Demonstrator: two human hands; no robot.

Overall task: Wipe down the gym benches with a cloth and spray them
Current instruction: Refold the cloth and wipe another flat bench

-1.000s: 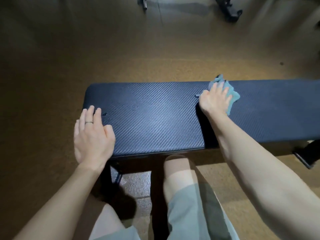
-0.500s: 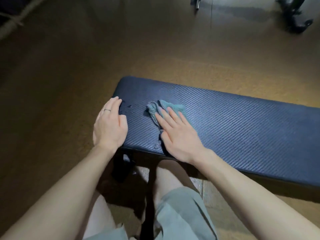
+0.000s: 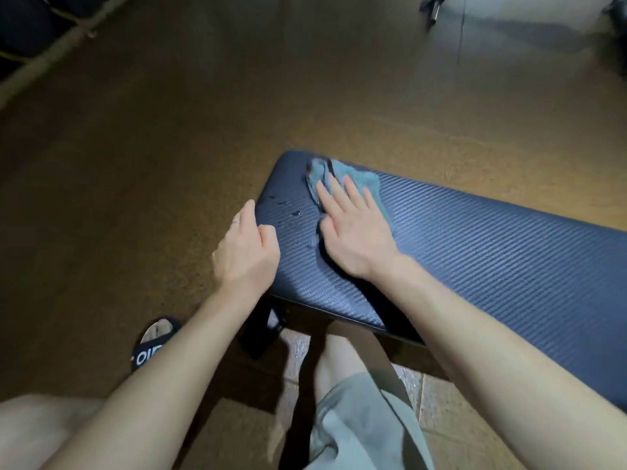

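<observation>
A dark blue padded gym bench [image 3: 475,266] with a ribbed surface runs from the middle to the right edge. My right hand [image 3: 353,228] lies flat on a crumpled teal cloth [image 3: 356,178] and presses it onto the bench near its far left end. My left hand [image 3: 246,251] rests over the bench's left end, fingers curled around the edge, a ring on one finger. A few drops of liquid [image 3: 291,212] sit on the pad between my hands. No spray bottle is in view.
Brown gym floor [image 3: 169,130] surrounds the bench. The bench's black leg [image 3: 261,330] stands below its left end. My sandalled left foot [image 3: 154,340] and my knee in grey shorts [image 3: 359,401] are close under it. Dark equipment [image 3: 434,8] stands far behind.
My right hand has swept the cloth leftward along the bench, then toward the far left corner. My left hand has shifted from flat on the pad to curling over the end.
</observation>
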